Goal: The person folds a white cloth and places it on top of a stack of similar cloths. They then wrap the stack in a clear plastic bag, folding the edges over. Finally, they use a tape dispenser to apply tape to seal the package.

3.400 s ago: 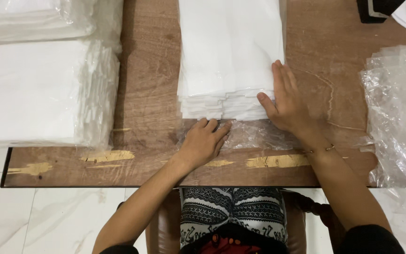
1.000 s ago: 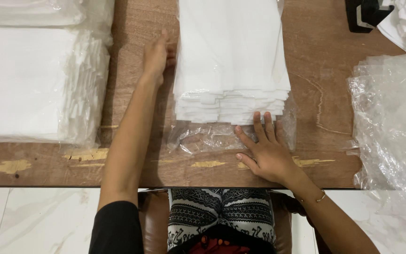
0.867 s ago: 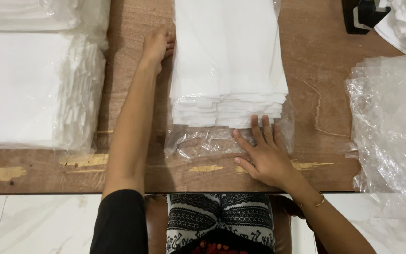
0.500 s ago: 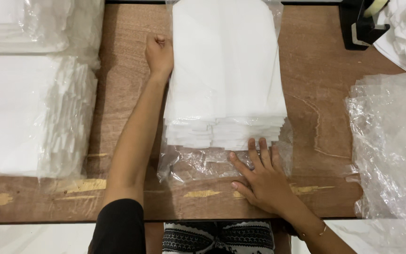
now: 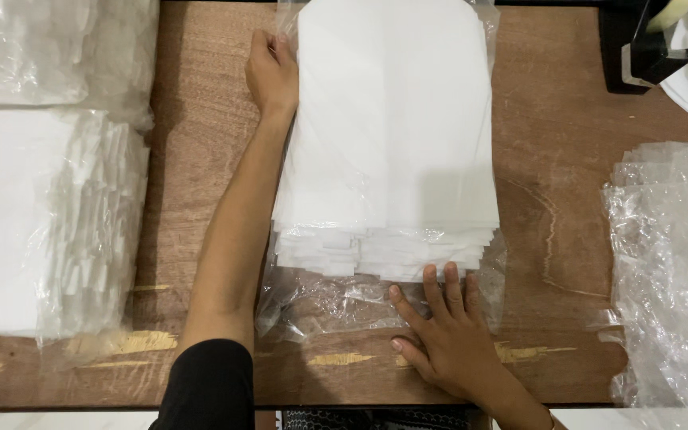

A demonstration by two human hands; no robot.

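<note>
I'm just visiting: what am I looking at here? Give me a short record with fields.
Surface: brown wooden table
Centre: stack of white sheets partly inside a clear plastic bag
Left hand: at the stack's far left edge, arm stretched along its side
Right hand: flat on the bag's loose near end, fingertips at the stack's near edge
Left side: bagged white stacks
Right side: pile of empty clear bags
Far right corner: black object, unclear what

White paper stack (image 5: 396, 135), clear plastic bag (image 5: 320, 306), brown wood-grain table (image 5: 201, 159), black sleeve (image 5: 205, 386), black tape dispenser (image 5: 639, 48)
</note>
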